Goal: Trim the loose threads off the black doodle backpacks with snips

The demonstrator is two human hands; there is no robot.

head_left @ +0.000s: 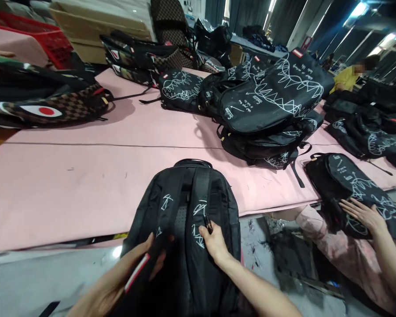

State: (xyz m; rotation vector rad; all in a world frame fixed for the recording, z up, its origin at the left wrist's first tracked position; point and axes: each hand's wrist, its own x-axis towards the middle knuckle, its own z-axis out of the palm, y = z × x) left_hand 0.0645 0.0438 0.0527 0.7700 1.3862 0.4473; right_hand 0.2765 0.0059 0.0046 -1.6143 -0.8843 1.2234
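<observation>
A black backpack [185,185] with white scribbled drawings on its shoulder straps stands in front of me, its top handle against the pink table edge. My left hand [152,255] is closed around a dark padded part of it, beside a red and white label [137,273]; some of the fingers are hidden behind this part. On the right strap [199,202] rests my right hand [214,242], closed on a slim black tool [207,223] that points up. Its exact kind is too small to make out.
Black backpacks with white drawings are stacked [267,105] on the pink table [86,185]. A checkered backpack [46,105] lies at left, with a red crate [53,44] behind. At right, a co-worker's hand [363,215] lies on another black backpack [343,176].
</observation>
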